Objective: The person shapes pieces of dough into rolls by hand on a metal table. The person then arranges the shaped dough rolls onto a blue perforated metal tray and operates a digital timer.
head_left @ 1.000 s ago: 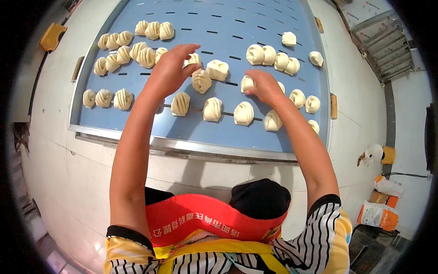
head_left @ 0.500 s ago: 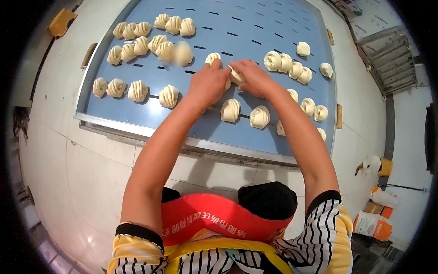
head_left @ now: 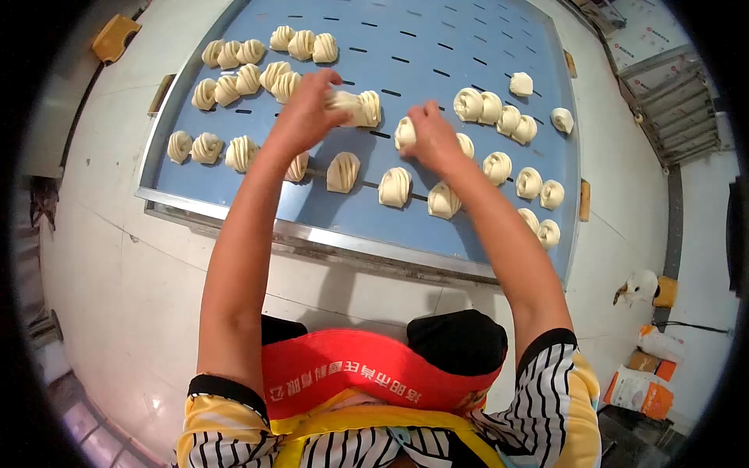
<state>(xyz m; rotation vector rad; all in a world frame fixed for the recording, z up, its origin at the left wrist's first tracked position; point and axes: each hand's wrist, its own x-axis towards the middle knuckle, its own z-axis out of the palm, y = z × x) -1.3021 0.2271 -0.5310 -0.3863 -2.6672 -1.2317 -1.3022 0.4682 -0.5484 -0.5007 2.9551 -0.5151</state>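
Twisted dough rolls, pale and ridged, stand on a blue slotted tray point(head_left: 257, 207). My left hand point(head_left: 310, 113) is over the tray's left-middle part, its thumb and fingers curled round a blurred dough roll point(head_left: 343, 106). That roll touches another dough roll point(head_left: 370, 108) on its right. My right hand point(head_left: 431, 139), to the right of it, grips a dough roll point(head_left: 405, 134) at its fingertips. Another dough roll point(head_left: 466, 145) shows just beyond the right hand. In the front row, one dough roll point(head_left: 296, 167) is partly hidden by my left forearm and another dough roll point(head_left: 443, 200) lies by my right forearm.
Several dough rolls point(head_left: 228, 90) stand in rows at the tray's left, and more dough rolls point(head_left: 489, 107) are at its right. A raised metal rim point(head_left: 374, 248) borders the tray's near side. A metal rack point(head_left: 675, 109) stands on the floor at the right.
My hands have moved apart: the left went left and slightly up, the right moved a little with a dough roll in its fingers. A front-row roll formerly behind my left hand now shows.
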